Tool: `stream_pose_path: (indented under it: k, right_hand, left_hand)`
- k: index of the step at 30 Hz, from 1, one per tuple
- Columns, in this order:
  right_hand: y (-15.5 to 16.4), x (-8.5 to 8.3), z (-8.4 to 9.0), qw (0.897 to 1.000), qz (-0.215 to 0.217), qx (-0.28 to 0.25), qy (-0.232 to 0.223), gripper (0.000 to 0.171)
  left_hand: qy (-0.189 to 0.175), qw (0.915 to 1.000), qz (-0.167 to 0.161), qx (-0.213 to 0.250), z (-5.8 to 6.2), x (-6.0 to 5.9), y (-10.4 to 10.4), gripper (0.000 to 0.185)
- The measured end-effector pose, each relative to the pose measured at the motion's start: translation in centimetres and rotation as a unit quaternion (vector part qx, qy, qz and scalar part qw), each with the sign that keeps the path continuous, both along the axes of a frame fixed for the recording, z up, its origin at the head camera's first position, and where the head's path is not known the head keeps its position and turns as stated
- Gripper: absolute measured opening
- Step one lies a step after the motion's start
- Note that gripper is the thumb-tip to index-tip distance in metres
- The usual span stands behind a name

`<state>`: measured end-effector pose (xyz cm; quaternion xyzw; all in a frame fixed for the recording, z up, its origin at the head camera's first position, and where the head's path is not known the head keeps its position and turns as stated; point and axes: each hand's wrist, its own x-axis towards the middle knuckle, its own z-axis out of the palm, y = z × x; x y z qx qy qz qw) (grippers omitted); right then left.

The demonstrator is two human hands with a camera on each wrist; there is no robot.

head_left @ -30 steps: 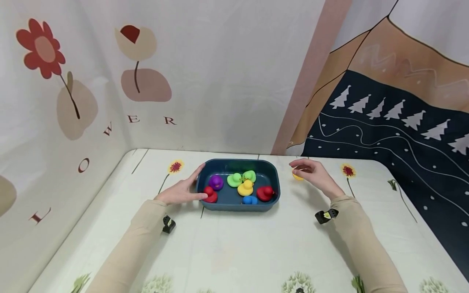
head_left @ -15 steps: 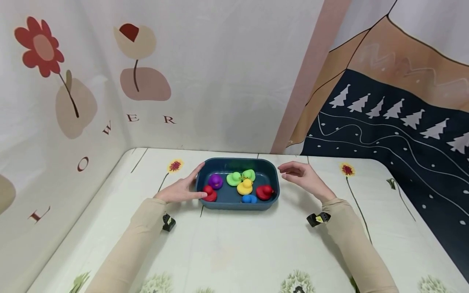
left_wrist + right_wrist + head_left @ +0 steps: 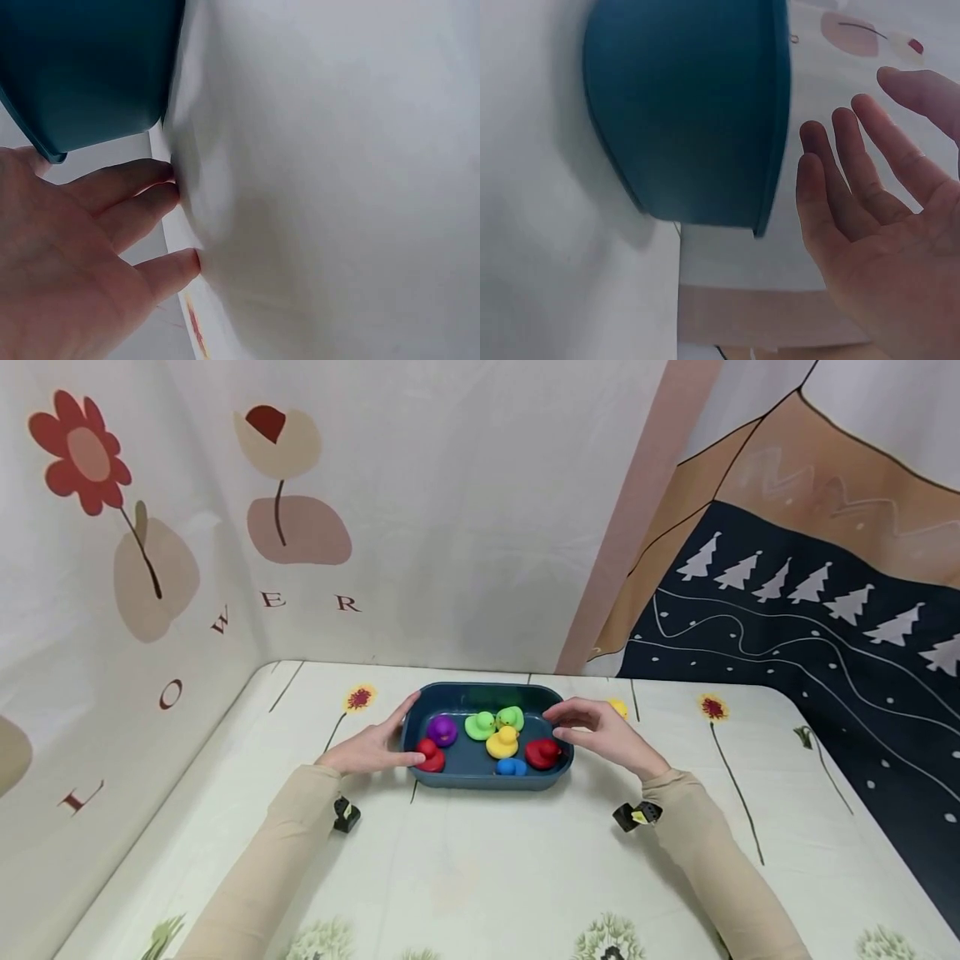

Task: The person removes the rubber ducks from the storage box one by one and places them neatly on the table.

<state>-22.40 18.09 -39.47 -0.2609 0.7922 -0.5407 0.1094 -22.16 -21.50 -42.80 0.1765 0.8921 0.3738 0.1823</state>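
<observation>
The right hand (image 3: 604, 735) now has its fingertips over the right end of the blue tray (image 3: 487, 782), further left than before, revealing a yellow object (image 3: 619, 707), perhaps a duck, behind it.

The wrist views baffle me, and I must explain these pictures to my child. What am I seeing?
There is no machine arm: a person works with two bare hands. The wide picture comes from a camera on the head, looking forward and down. The two close ones come from the wrists, probably from the black gadgets there.

On the covered table stands a dark blue tub. Inside are a purple duck, a yellow duck, a blue duck, two green ducks and two red ducks. Something yellow shows behind the right hand, mostly hidden.

Neither hand plainly grips anything. The left hand is at one end of the tub, thumb over the rim; the right is open at the other end, its wrist view showing a gap.
</observation>
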Motion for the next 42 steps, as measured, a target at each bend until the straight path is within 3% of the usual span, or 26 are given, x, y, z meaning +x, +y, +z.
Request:
stream_pose_path:
  k: [27, 42]
  right_hand:
    - [-5.2, -2.4, -1.3, 0.997, 0.077, 0.014, -0.009, 0.029]
    - [-6.5, -2.9, -2.0, 0.997, 0.066, 0.041, 0.001, 0.026]
  left_hand:
    - [-0.005, 1.0000, 0.000, 0.006, -0.1, 0.1, 0.1, 0.103]
    - [-0.004, 0.9999, -0.002, 0.010, -0.1, 0.1, 0.1, 0.103]
